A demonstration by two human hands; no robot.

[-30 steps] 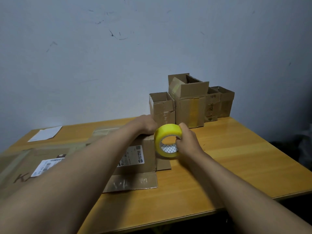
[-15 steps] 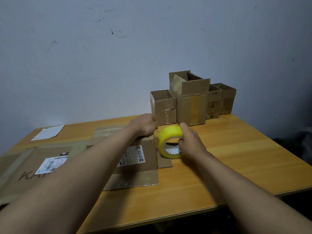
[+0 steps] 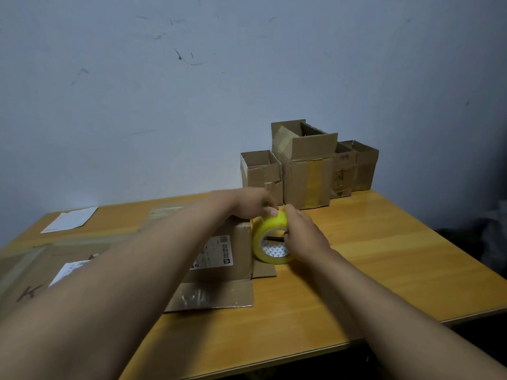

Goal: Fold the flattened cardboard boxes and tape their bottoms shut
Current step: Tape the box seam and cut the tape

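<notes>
On the wooden surface [image 3: 384, 256], flattened cardboard [image 3: 35, 259] at the left appears to await folding, while four assembled boxes [image 3: 306, 171] stand against the wall. A box in progress [image 3: 230, 250] lies mid-surface, flaps splayed. The right hand [image 3: 304, 237] grips a yellow tape roll [image 3: 270, 237] beside it; the left hand [image 3: 252, 204] pinches the roll's top, seemingly finding the tape end.

Left forearm [image 3: 123, 270] hides box top [image 3: 236, 242].
</notes>
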